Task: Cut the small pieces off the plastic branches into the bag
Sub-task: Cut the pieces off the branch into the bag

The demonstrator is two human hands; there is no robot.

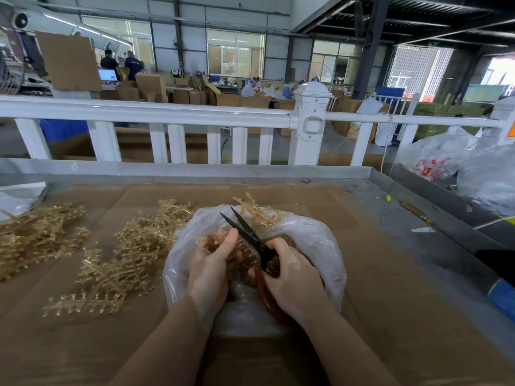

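Observation:
A clear plastic bag (312, 240) stands open on the cardboard-covered table (362, 274), right in front of me. My right hand (292, 282) grips red-handled scissors (248, 232) over the bag's mouth, black blades parted and pointing up and away. My left hand (211, 263) pinches a small amber plastic branch (216, 240) just left of the blades, above the bag. Amber cut pieces show inside the bag. Bare cut stems (259, 210) lie behind the bag. Uncut golden branches (128, 246) are heaped to its left.
Another heap of branches (33, 238) lies at the far left, beside a white bag (16, 199). A white railing (172, 115) runs behind the table's raised metal rim (223, 171). Filled plastic bags (446, 157) sit at the right. People work among cardboard boxes far behind.

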